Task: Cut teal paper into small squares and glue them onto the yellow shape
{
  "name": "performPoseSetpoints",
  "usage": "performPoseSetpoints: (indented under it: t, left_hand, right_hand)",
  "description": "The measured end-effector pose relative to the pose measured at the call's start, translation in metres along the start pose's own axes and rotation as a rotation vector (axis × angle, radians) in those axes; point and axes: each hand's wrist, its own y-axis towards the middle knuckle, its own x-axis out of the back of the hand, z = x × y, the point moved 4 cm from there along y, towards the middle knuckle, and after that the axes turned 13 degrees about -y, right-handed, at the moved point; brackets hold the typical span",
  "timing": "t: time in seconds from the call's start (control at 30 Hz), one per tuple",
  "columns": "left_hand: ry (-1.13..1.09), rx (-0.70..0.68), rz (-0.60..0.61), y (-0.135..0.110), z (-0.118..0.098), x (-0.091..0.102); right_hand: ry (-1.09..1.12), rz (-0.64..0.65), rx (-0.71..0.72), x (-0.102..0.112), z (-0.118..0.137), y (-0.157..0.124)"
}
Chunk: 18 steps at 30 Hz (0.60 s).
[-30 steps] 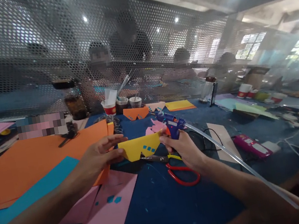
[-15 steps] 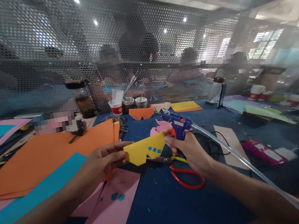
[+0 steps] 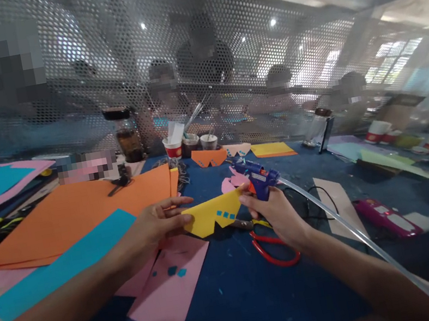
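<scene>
Near the middle of the head view is a yellow paper cutout (image 3: pixel 209 214) with a notch in its lower edge and several small blue squares near its right end. My left hand (image 3: pixel 165 222) pinches its left end. My right hand (image 3: pixel 280 215) is closed round a blue-purple glue gun (image 3: pixel 259 177) with an orange trigger, its fingertips also at the cutout's right corner. A long clear glue stick (image 3: pixel 344 223) runs back from the gun over my forearm. Below lie red-handled scissors (image 3: pixel 277 261), their blades partly hidden by the cutout, and pink paper (image 3: pixel 173 300) bearing blue bits.
Orange sheets (image 3: pixel 63 223) and a blue strip (image 3: pixel 91 259) lie left. Behind are an orange cutout (image 3: pixel 209 157), paper cups (image 3: pixel 173 150) and a dark-lidded jar (image 3: pixel 128 140) before a perforated metal screen (image 3: pixel 96 54). A magenta device (image 3: pixel 386 217) with white cables lies right; people sit beyond the screen.
The view has shifted slightly, so most things sit a little further right in the picture. My left fingers have spread somewhat on the yellow cutout; both hands keep their holds.
</scene>
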Motion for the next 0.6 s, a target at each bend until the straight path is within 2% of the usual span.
performPoseSetpoints:
  t: [0.2,0.3,0.47,0.6]
  left_hand:
    - [-0.013,0.069,0.063,-0.004,0.002,-0.003]
    - [0.05,0.071,0.042,-0.006,0.0,-0.005]
    - [0.119,-0.006,-0.011,-0.003,-0.005,-0.002]
    - [0.133,-0.046,-0.042,0.006,-0.006,0.011]
  right_hand:
    - [-0.032,-0.004,0.007,0.0,-0.003,0.0]
    - [-0.045,-0.005,0.017,0.0,-0.003,0.001]
    - [-0.068,0.015,0.026,-0.001,-0.001,0.002]
    - [-0.099,-0.021,0.015,0.002,0.002,0.002]
